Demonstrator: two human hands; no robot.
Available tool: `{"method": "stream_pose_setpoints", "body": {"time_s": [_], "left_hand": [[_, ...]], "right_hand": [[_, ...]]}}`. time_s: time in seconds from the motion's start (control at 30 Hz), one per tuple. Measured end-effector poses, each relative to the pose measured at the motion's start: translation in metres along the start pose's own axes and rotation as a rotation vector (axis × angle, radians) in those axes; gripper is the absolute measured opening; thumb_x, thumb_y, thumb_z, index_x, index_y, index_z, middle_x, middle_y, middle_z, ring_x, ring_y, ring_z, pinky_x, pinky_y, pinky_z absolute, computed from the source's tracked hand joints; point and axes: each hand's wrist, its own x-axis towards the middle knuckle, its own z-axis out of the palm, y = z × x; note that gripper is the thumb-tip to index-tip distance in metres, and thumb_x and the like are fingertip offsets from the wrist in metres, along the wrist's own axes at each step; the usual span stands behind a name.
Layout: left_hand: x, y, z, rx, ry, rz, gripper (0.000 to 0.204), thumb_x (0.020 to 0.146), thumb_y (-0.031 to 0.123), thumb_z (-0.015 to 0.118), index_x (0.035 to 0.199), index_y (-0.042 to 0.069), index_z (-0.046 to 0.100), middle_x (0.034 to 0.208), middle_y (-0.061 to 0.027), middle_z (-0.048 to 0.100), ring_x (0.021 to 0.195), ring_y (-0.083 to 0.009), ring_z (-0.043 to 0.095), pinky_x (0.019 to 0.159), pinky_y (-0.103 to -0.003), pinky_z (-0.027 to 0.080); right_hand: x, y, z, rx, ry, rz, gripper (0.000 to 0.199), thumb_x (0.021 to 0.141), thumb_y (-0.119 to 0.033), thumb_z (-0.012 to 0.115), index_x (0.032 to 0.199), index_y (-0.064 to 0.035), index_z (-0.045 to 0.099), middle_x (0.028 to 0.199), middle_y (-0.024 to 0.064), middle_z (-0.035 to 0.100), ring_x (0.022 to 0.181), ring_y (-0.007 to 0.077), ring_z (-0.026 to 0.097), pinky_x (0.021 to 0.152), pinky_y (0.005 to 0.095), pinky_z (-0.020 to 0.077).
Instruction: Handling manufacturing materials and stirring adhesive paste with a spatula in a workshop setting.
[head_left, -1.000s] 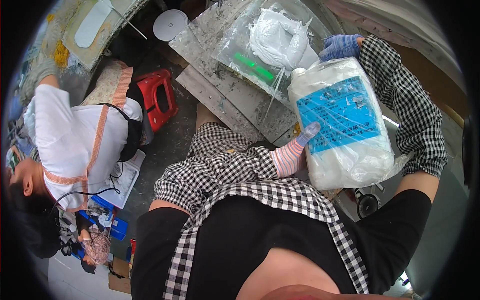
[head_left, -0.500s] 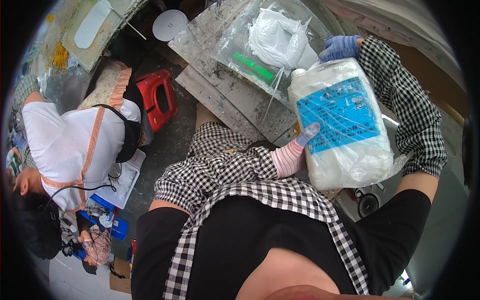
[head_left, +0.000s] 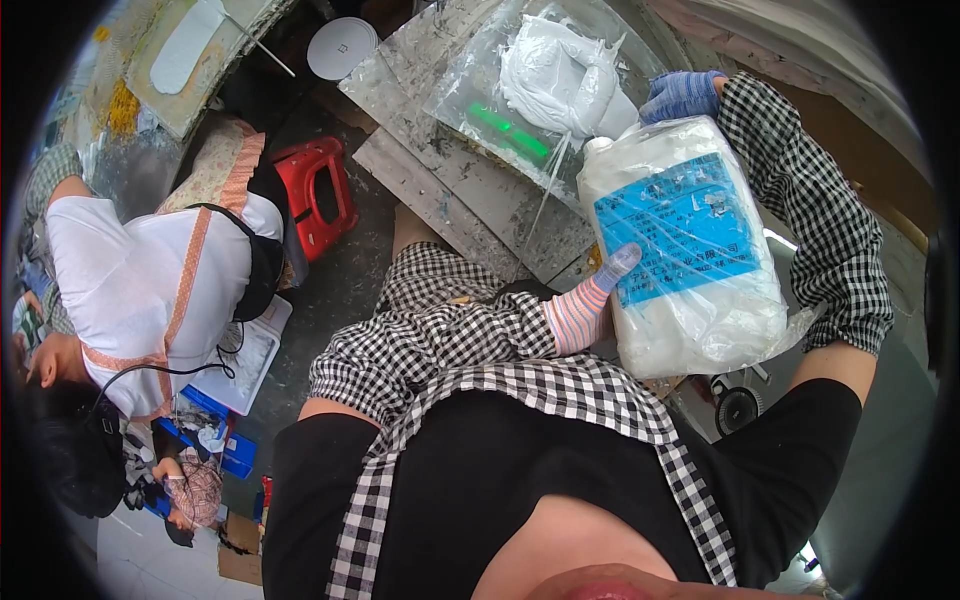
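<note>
A big white plastic jug (head_left: 690,335) with a blue label, wrapped in clear film, is tilted in front of me, its capped-looking neck toward the bench. My left hand (head_left: 590,305), in a striped glove, holds its lower left side with the thumb on the label; the other fingers are hidden beneath it. At the top end, my right hand (head_left: 683,96), in a blue knit glove, is closed with curled fingers; the grip itself is partly hidden. Just beyond the neck, a mound of thick white paste (head_left: 560,75) with a hollow in it lies on a clear sheet (head_left: 460,95).
Paste-stained boards (head_left: 430,190) cover the bench, with a bright green strip (head_left: 508,133) beside the mound. A thin stick (head_left: 548,195) leans from the paste. To my left are a red plastic stool (head_left: 318,200), a white round lid (head_left: 341,49) and a co-worker in white (head_left: 150,270).
Almost nothing differs. The view has shifted very slightly; both hands and the jug keep their places.
</note>
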Motion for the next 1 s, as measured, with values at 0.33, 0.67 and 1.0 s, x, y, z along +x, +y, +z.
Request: {"method": "stream_pose_setpoints", "body": {"time_s": [0.33, 0.67, 1.0], "left_hand": [[-0.003, 0.002, -0.003, 0.027, 0.014, -0.031, 0.1, 0.069, 0.06, 0.069, 0.142, 0.011, 0.023, 0.141, -0.0141, 0.036, 0.129, -0.0308, 0.036, 0.108, -0.048, 0.03], [-0.006, 0.006, 0.002, 0.049, 0.025, -0.054, 0.099, 0.071, 0.06, 0.068, 0.143, 0.012, 0.021, 0.142, -0.0135, 0.034, 0.13, -0.0302, 0.034, 0.108, -0.048, 0.029], [0.003, 0.007, -0.019, 0.091, 0.05, -0.045, 0.101, 0.07, 0.058, 0.07, 0.143, 0.012, 0.019, 0.142, -0.0142, 0.034, 0.131, -0.03, 0.034, 0.108, -0.048, 0.029]], "right_hand": [[0.0, -0.001, -0.002, -0.038, 0.005, -0.035, 0.023, 0.08, -0.018, 0.059, 0.101, -0.0131, 0.051, 0.092, 0.0083, 0.059, 0.087, 0.0298, 0.057, 0.079, 0.0392, 0.0458], [-0.002, -0.003, -0.004, 0.005, -0.019, 0.05, 0.023, 0.081, -0.018, 0.058, 0.103, -0.0149, 0.051, 0.092, 0.0085, 0.058, 0.088, 0.0301, 0.057, 0.077, 0.0402, 0.0472], [-0.007, -0.003, -0.005, 0.017, -0.007, 0.11, 0.023, 0.082, -0.019, 0.057, 0.105, -0.0177, 0.053, 0.091, 0.0116, 0.059, 0.09, 0.0314, 0.058, 0.078, 0.041, 0.048]]}}
